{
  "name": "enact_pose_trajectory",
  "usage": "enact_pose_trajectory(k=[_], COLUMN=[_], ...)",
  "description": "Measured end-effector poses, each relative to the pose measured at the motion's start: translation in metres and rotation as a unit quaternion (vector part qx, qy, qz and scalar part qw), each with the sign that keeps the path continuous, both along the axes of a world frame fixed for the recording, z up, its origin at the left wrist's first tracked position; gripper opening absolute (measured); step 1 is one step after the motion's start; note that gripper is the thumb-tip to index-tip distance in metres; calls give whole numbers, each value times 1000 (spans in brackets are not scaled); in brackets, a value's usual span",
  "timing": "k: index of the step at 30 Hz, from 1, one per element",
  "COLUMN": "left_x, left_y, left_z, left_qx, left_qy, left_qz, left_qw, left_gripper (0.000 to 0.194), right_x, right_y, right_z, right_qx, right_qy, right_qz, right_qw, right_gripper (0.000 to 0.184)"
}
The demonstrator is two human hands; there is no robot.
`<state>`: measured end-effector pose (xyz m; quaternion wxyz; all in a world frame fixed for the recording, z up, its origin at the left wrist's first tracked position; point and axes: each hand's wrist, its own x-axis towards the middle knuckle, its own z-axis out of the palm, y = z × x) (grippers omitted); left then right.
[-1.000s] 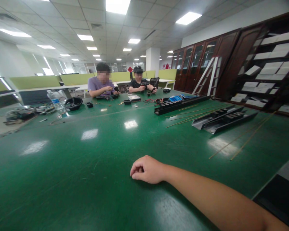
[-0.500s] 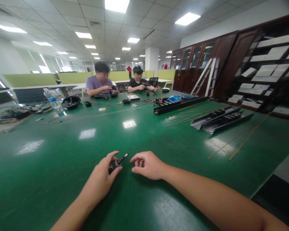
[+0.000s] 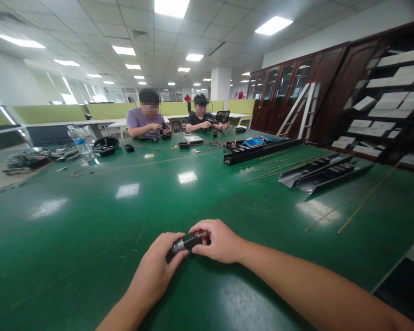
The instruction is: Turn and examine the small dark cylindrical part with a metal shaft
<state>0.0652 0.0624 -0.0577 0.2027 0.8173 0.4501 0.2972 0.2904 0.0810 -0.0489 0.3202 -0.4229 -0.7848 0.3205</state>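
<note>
Our left hand (image 3: pixel 155 262) holds a small dark cylindrical piece (image 3: pixel 179 246) in the lower middle of the frame, its thumb and fingers closed about the thick, silvery-banded end. The narrow end points up and to the right, into the curled fingers of our right hand (image 3: pixel 221 241), which form a narrow opening around it; we cannot tell if they pinch it or only cup it. Both hands are low over the green counter (image 3: pixel 124 239), close together, with the piece between them.

As for how far along things are, we see the piece already in hand and brought to the right fingers. It looks like one unit, but the fingers hide part of the narrow end, so we cannot tell whether anything has been fitted, turned or taken off, nor how much is left to do.

Right of centre lie a long black channel (image 3: pixel 234 158) with blue packets (image 3: pixel 257 141) on it, two shorter channels (image 3: pixel 305 184) and some thin rods (image 3: pixel 362 202). At the left of the frame we see a clear bottle (image 3: pixel 78 140) just beside a black bowl (image 3: pixel 106 146). At upper centre, across from us, a person in purple (image 3: pixel 136 122) and a person in black (image 3: pixel 194 120) handle dark items.
</note>
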Motion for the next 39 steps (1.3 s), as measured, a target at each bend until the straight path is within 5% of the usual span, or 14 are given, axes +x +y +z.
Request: enact_pose_trajectory(k=[12,39], left_x=[-3,3], left_y=[-4,-3], left_z=[-6,0], left_qx=[55,117], left_qy=[24,79], left_qz=[14,14], left_qw=[998,990], left_gripper=[46,35], right_x=[0,-1], right_y=[-3,0], right_z=[-1,-3], right_qx=[14,33], right_qy=[-11,-28], right_qz=[14,23], right_qw=[1000,999], right_gripper=[31,19])
